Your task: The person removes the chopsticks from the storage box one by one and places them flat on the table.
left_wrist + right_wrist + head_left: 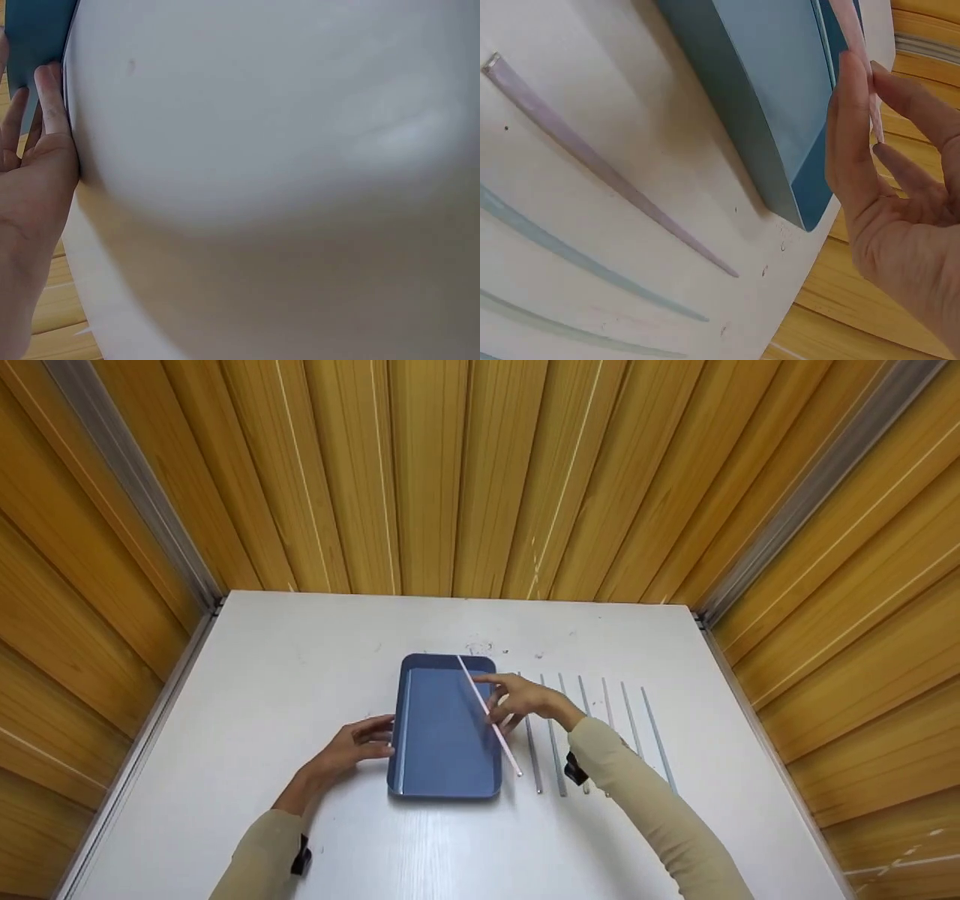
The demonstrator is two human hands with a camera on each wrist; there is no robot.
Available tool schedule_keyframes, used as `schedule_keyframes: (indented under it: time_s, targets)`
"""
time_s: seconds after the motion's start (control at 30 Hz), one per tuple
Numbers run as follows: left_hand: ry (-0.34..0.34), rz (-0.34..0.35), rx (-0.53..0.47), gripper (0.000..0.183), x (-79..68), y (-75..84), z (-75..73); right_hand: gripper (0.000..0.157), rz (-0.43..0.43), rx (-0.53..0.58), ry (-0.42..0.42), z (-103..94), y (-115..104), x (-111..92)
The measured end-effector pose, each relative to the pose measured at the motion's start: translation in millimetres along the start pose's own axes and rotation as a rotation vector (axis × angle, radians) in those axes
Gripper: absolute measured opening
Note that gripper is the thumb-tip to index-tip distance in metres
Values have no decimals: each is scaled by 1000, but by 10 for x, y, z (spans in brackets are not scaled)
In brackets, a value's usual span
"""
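Note:
A blue rectangular tray point(442, 727) lies on the white table. My left hand point(352, 748) rests at its left side, thumb and fingers extended against the wall. Over the tray's right edge, my right hand point(521, 699) pinches a pale pink chopstick point(507, 749) between thumb and fingertips. The chopstick slants, its far end above the tray's back rim and its near end past the right side. To the right, several chopsticks lie in a spaced row; a lavender chopstick point(615, 176) with a silvery end cap is closest to the tray in the right wrist view.
Beneath the right forearm lie more of the row's chopsticks, ending with a light blue chopstick point(658, 735) at the far right. The white table point(300, 660) is bounded by yellow wood-look panels point(420, 472) at the back and sides. Small dark marks dot the surface behind the tray.

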State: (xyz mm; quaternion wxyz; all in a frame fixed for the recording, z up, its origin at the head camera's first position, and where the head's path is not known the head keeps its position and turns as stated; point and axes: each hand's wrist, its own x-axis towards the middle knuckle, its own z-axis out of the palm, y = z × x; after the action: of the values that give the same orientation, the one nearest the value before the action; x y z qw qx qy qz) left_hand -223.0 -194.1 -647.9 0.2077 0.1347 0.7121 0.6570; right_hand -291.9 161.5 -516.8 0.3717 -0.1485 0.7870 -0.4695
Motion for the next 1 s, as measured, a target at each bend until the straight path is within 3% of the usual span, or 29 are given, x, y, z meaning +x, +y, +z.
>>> schedule_keyframes:
  time_s: [0.33, 0.7, 1.0]
  targets:
    - [32, -28, 22, 68, -33, 23, 7, 83, -9, 46, 41, -160, 165, -229]
    - [-5, 21, 20, 67, 4, 22, -10, 82, -34, 72, 94, -289, 343, -389]
    - [-5, 2, 22, 69, -23, 26, -9, 82, -46, 141, 97, -386, 454, -535]
